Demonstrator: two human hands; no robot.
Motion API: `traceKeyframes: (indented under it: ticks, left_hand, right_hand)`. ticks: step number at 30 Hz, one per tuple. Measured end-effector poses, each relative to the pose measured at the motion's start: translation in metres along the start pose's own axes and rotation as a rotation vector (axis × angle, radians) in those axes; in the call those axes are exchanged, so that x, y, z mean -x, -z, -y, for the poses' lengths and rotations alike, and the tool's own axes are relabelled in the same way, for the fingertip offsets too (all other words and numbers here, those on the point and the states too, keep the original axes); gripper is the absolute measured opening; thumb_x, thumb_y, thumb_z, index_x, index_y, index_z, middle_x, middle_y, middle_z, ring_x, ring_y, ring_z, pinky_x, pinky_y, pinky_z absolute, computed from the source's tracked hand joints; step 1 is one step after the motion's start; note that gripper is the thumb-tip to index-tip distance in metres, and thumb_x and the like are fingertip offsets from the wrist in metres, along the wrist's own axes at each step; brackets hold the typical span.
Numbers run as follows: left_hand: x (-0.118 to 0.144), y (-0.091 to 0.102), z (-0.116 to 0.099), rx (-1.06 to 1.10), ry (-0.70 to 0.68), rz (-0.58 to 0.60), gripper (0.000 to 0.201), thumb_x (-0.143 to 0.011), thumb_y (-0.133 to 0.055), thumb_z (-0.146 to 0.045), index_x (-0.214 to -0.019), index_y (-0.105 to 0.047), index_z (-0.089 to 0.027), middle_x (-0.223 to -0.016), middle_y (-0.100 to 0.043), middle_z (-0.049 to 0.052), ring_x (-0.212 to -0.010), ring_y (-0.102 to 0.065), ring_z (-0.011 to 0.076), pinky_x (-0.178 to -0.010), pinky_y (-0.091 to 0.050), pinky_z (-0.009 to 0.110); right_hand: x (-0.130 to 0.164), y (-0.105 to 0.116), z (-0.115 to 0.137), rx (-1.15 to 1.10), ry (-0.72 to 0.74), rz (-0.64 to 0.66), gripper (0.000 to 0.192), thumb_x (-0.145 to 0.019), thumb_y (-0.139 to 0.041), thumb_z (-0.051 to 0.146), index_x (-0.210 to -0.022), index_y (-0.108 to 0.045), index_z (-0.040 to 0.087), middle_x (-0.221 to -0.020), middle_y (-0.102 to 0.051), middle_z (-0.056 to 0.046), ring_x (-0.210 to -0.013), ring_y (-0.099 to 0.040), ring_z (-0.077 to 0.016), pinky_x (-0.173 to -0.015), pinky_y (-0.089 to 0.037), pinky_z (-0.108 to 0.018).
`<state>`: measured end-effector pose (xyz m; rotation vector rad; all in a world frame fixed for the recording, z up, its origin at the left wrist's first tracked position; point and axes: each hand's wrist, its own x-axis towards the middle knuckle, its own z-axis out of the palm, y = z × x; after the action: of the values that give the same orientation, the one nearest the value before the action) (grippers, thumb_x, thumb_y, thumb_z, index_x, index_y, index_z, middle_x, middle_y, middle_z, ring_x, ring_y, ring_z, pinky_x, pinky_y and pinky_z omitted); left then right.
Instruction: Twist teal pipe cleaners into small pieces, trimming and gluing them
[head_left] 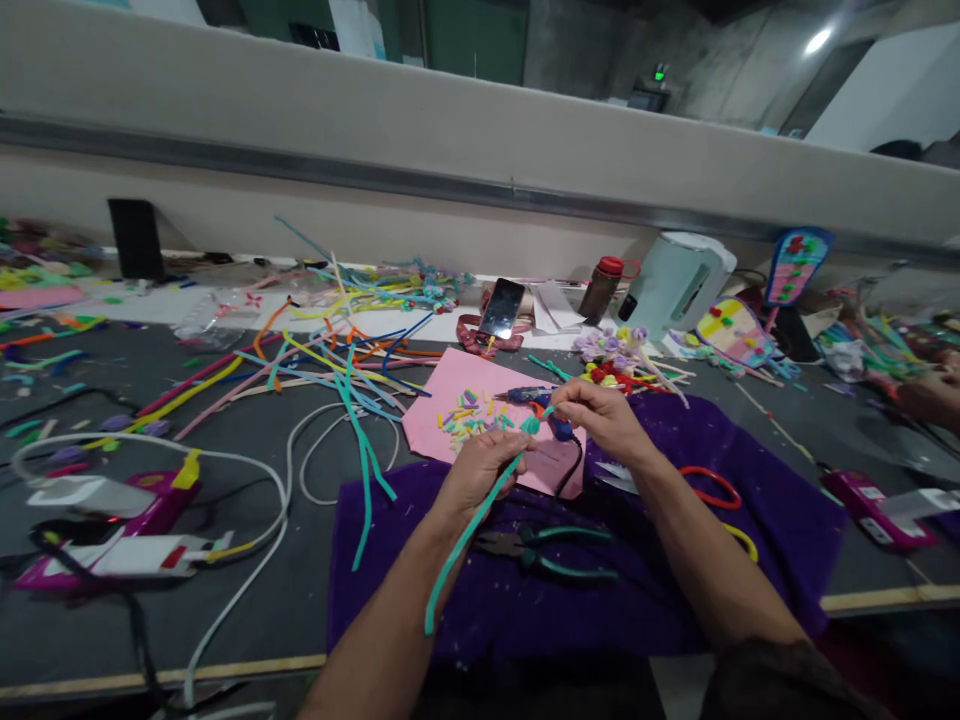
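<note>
A teal pipe cleaner point(466, 548) runs down from my left hand point(486, 468), whose fingers are closed on it. Its upper part is wound into a small coil point(530, 426) between my hands. With thumb and finger, my right hand point(592, 408) pinches the short teal end above the coil. Just behind them a blue glue gun point(525, 394) lies on a pink sheet point(431, 405), beside several short cut pieces point(469, 415) of coloured pipe cleaner. Below my hands, green-handled pliers point(562, 555) rest on a purple cloth point(397, 580).
Loose pipe cleaners point(360, 440) spread over the left of the dark table. White cables and pink power strips point(161, 505) lie farther left. Behind stand a phone point(502, 308), a bottle point(602, 290) and a kettle point(671, 280). Another person's hand point(930, 395) shows at the right edge.
</note>
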<state>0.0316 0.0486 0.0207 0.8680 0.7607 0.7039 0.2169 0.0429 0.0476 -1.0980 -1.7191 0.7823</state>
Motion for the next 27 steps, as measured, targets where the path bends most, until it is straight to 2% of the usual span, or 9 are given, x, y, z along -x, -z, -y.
traceKeyframes:
  ticks: [3, 10, 27]
  left_hand:
    - [0.0, 0.0, 0.001, -0.066, 0.022, 0.007, 0.028, -0.065, -0.062, -0.037, -0.072, -0.06, -0.01, -0.041, -0.048, -0.004, -0.024, -0.028, 0.0015, -0.028, -0.011, 0.017]
    - [-0.001, -0.002, 0.003, -0.151, 0.082, 0.038, 0.03, -0.067, -0.06, -0.039, -0.073, -0.061, -0.01, -0.04, -0.047, -0.004, -0.023, -0.028, 0.0028, -0.028, -0.011, 0.018]
    - [-0.001, -0.003, 0.004, -0.165, 0.115, 0.062, 0.028, -0.068, -0.058, -0.037, -0.076, -0.062, -0.01, -0.038, -0.047, -0.004, -0.023, -0.028, 0.0031, -0.028, -0.011, 0.018]
  right_hand:
    - [-0.003, 0.006, -0.005, -0.047, 0.017, 0.026, 0.016, -0.08, -0.053, 0.03, -0.075, -0.059, 0.016, -0.078, -0.057, -0.003, -0.062, -0.051, -0.0102, -0.055, -0.041, -0.023]
    - [0.005, 0.003, -0.01, -0.037, 0.116, 0.077, 0.015, -0.079, -0.056, 0.029, -0.073, -0.06, 0.016, -0.079, -0.058, -0.004, -0.078, -0.055, -0.0149, -0.073, -0.042, -0.03]
    - [0.009, 0.006, -0.003, 0.062, 0.184, 0.179, 0.013, -0.08, -0.056, 0.028, -0.076, -0.061, 0.016, -0.088, -0.058, -0.006, -0.086, -0.054, -0.0162, -0.079, -0.042, -0.032]
